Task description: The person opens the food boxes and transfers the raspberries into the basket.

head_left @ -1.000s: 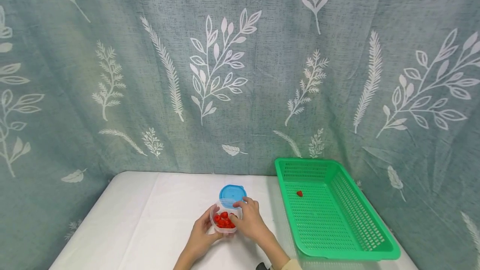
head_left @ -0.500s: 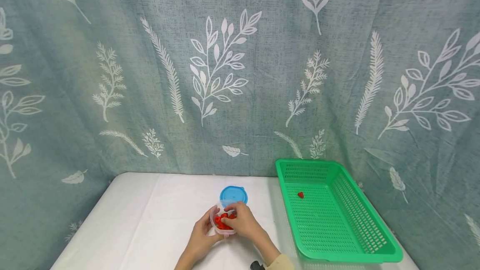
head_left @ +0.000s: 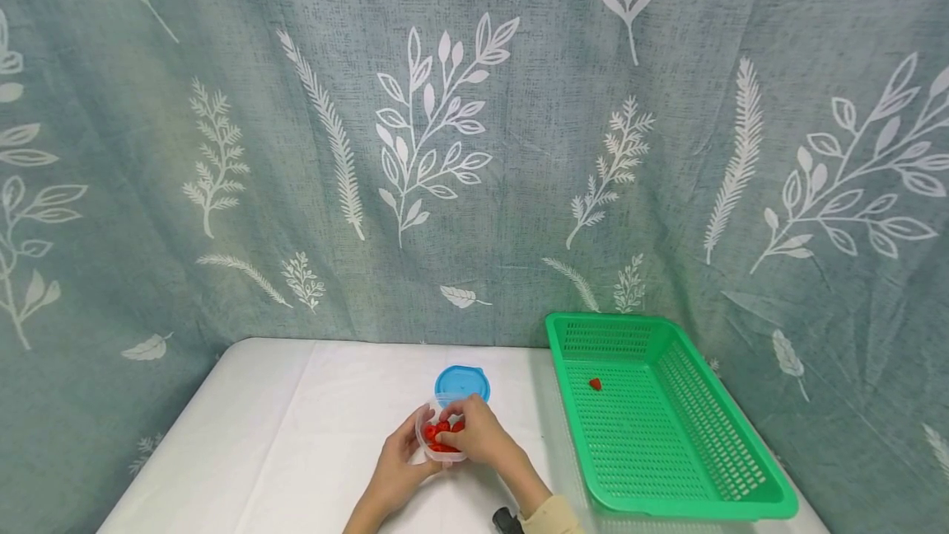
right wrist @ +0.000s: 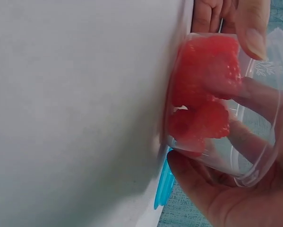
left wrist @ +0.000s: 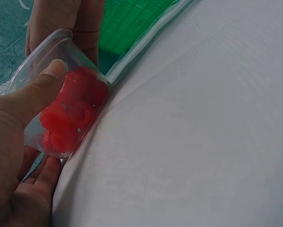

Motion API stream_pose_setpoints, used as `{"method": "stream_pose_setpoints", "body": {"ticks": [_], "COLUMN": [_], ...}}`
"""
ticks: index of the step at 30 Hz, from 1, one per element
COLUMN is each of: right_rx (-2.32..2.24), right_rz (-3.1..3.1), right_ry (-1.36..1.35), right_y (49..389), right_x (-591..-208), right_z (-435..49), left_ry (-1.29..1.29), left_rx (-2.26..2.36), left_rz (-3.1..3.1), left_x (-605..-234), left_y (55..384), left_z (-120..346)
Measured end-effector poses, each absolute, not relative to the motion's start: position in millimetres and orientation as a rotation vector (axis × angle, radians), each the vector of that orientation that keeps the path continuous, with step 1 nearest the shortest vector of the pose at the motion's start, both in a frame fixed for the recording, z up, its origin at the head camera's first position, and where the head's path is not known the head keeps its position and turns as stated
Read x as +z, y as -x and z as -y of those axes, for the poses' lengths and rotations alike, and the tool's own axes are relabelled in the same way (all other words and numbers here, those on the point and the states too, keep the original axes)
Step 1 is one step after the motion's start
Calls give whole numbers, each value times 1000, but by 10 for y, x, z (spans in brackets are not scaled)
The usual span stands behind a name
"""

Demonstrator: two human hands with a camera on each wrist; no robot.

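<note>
A small clear plastic container (head_left: 446, 458) of raspberries (head_left: 431, 432) stands on the white table. My left hand (head_left: 395, 468) grips its left side, with the thumb (left wrist: 49, 78) pressed on the near wall and the fingers round the far side. From the right, my right hand (head_left: 483, 435) reaches over the rim, thumb and finger curled round a raspberry (head_left: 459, 426) inside. The raspberries (right wrist: 198, 90) show through the wall in the right wrist view, partly covering those fingertips. Just behind the container lies a round blue lid (head_left: 463, 381).
A green perforated basket (head_left: 600, 484) sits at the table's right side with one raspberry (head_left: 596, 384) on its floor. White table cloth (head_left: 296, 435) spreads to the left. A patterned green curtain (head_left: 519, 188) hangs behind and on both sides.
The right hand's fingers have drawn in and lowered among the raspberries, and its wrist has shifted left. The left hand and container look unmoved.
</note>
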State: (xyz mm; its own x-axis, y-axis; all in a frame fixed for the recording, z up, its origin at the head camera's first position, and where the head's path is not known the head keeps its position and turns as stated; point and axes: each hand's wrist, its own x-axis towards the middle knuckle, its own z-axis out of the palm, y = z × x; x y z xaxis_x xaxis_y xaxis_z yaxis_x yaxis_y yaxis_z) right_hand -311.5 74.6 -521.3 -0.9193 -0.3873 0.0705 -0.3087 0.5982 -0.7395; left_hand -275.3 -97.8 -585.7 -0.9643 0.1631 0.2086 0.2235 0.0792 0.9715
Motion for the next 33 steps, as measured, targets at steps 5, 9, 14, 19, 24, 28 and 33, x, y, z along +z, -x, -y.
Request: {"method": "stream_pose_setpoints", "body": {"ticks": [5, 9, 14, 19, 24, 28, 33], "right_rx": [-1236, -1218, -1205, -1160, -1090, -1060, -1099], "right_rz": [-2740, -2772, -2774, -2764, -2778, -2791, -2786], "right_ry": [608, 629, 622, 613, 626, 623, 606], "right_y": [3112, 3121, 3117, 3090, 3109, 3134, 3137], "right_x": [-5250, -5280, -5267, -5163, -5166, -5204, -5223], "right_z": [-740, -737, -727, -724, -747, -759, -761], "left_ry": [403, 411, 407, 417, 464, 458, 451], "left_rx": [-2066, -2050, -2057, -2059, -2036, -2035, -2029], "left_rz": [2274, 2274, 2273, 2252, 2228, 2226, 2237], "left_x": [-5862, -5872, -5877, -5883, -5876, -5860, -5863], "left_y": [2754, 2763, 2771, 2775, 2774, 2767, 2762], "left_z": [988, 998, 1010, 1005, 985, 976, 980]}}
